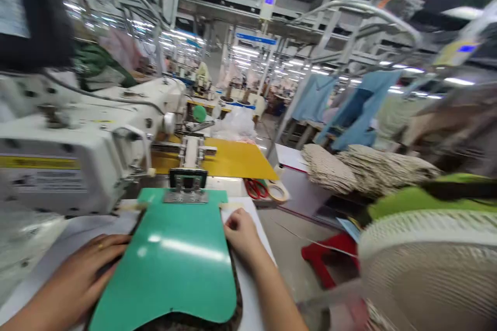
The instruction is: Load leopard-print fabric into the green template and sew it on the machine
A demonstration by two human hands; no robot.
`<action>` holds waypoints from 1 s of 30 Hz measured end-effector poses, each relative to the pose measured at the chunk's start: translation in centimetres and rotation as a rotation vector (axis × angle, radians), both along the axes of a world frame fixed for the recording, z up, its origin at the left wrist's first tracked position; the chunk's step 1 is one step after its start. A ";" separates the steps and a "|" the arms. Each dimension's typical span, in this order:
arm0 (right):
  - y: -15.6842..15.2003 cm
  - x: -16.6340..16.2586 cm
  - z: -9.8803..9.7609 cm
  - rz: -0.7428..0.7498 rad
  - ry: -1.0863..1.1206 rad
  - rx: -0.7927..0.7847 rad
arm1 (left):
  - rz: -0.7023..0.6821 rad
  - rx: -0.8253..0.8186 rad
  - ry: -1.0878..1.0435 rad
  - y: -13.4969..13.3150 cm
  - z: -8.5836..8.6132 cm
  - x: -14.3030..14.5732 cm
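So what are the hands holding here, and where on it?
Both press on the green template: left hand at its left edge, right hand at its right edge. Neither hand clearly grips it.

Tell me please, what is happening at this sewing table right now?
A person sits at a white sewing machine and presses a green template flat on the table. The left hand lies on its left edge, the right hand touches its right edge. Dark fabric shows under the template. Red scissors lie behind.
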State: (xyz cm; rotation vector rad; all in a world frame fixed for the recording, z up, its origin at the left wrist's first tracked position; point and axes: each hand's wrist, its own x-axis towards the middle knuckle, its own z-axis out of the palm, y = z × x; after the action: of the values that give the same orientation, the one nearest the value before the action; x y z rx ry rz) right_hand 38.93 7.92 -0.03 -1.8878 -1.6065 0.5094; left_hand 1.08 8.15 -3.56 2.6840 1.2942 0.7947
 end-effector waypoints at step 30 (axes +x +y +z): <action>-0.1 2.4 0.3 -0.039 0.297 0.066 | 0.083 -0.183 0.012 -1.3 4.7 3.8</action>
State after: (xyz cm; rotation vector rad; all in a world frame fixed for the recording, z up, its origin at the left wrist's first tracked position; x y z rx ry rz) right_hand 41.35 7.80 0.23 -1.7010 -1.3730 0.6766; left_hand 4.90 6.89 1.15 2.5114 1.4150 0.6339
